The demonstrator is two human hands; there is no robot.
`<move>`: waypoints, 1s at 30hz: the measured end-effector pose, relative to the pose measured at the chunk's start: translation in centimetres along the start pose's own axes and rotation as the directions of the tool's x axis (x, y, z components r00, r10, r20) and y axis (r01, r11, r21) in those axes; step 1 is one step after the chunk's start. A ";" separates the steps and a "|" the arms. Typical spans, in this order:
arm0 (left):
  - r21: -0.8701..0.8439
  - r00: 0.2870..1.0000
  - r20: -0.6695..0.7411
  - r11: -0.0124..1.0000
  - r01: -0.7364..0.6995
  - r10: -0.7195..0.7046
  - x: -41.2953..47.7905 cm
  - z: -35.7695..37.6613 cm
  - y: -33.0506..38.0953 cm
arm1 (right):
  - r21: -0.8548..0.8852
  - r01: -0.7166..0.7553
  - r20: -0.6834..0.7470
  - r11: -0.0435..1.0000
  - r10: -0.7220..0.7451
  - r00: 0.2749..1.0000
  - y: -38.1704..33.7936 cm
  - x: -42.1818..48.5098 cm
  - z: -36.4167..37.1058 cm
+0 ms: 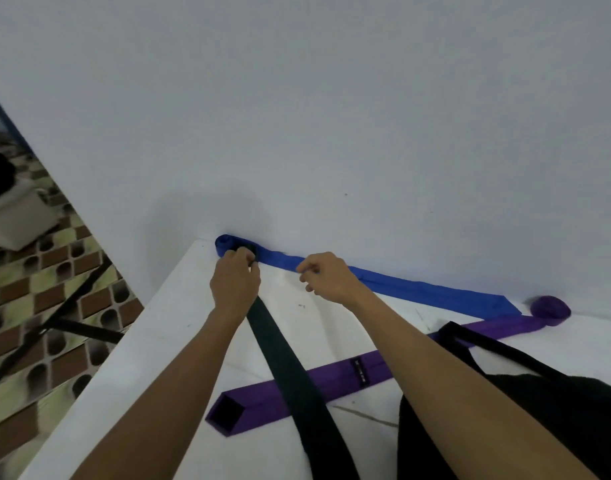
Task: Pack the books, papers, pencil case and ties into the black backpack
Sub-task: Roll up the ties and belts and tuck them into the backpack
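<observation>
A black tie [290, 368] runs from the near edge up the white table [179, 327] to its far left corner. My left hand [235, 282] pinches the narrow rolled end of that black tie, right beside the rolled end of a blue tie [418, 289] lying along the wall. My right hand [328, 278] hovers just right of it, fingers loosely curled, holding nothing that I can see. A purple tie [335, 379] lies across the table under the black one, its far end rolled at the wall. The black backpack [556, 410] sits at the lower right, partly behind my right forearm.
The wall [331, 116] stands directly behind the table. The table's left edge drops to a patterned tiled floor [37, 306] with black table legs.
</observation>
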State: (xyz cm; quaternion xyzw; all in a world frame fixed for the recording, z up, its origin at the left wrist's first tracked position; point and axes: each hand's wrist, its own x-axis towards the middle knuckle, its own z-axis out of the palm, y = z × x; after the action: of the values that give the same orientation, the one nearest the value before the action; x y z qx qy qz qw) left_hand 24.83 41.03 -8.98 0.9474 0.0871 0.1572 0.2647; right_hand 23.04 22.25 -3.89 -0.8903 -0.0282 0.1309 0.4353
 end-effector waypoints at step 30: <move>-0.851 0.950 0.281 0.493 0.181 0.137 -2.3 -0.3 8.1 | 0.762 -0.037 -0.164 0.647 0.248 0.955 1.0 -2.6 -3.5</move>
State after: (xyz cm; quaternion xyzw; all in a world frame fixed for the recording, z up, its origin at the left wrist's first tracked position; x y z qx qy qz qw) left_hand 23.23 33.75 -5.09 0.6951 -0.0344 0.0244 0.7177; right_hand 21.39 18.55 -2.11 -0.6393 0.1550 0.0501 0.7515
